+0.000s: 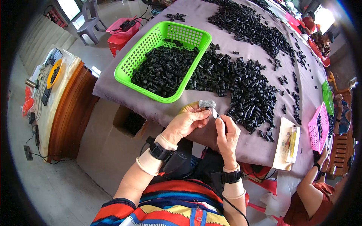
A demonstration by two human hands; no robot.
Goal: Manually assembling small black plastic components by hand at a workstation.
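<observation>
My left hand holds a small piece at the near table edge; its forefinger wears a grey knitted finger cover. My right hand is closed around a thin metal blade-like tool whose tip meets the piece at my left fingertips. The piece itself is mostly hidden by my fingers. Right beyond my hands lies a big heap of small black plastic parts on the mauve tablecloth. A green plastic basket holding more black parts stands to the left of the heap.
Another long heap of black parts lies farther along the table. A printed packet, a pink basket and a green basket are at the right, where another person's arm reaches. A cardboard box sits under the table, a wooden cabinet at left.
</observation>
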